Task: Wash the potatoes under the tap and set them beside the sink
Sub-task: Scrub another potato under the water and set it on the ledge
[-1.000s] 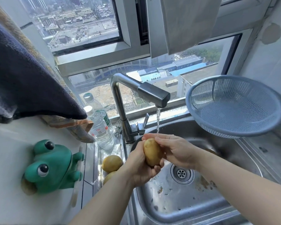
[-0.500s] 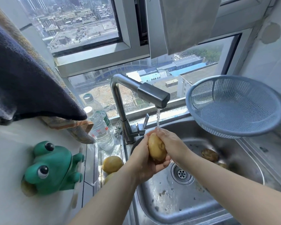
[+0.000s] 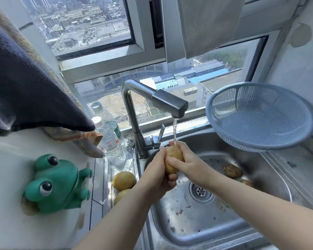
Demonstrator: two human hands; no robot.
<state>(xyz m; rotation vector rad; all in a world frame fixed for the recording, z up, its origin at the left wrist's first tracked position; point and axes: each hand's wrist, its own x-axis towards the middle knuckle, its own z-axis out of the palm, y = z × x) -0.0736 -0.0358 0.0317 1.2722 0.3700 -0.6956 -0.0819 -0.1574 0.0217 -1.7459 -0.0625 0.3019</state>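
A yellow potato (image 3: 173,156) is held upright under the running tap (image 3: 167,103), over the steel sink (image 3: 215,224). My left hand (image 3: 158,175) grips it from the left and below. My right hand (image 3: 187,159) wraps it from the right, fingers lying across its front. Water falls onto its top. Two clean potatoes (image 3: 124,180) lie on the ledge left of the sink, the nearer one (image 3: 120,195) partly hidden by my left arm. Two dirty potatoes (image 3: 231,170) sit in the basin at the right, the smaller one (image 3: 247,183) beside my right arm.
A blue mesh colander (image 3: 258,118) leans at the sink's back right corner. Two water bottles (image 3: 109,141) stand left of the tap. A green frog toy (image 3: 56,184) sits on the white counter, under a dark hanging cloth (image 3: 25,91). The drain (image 3: 201,192) lies below my hands.
Both hands raised the potato closer to the tap stream and turned it upright. My right fingers slid round across its front. The dirty potatoes in the basin came into view.
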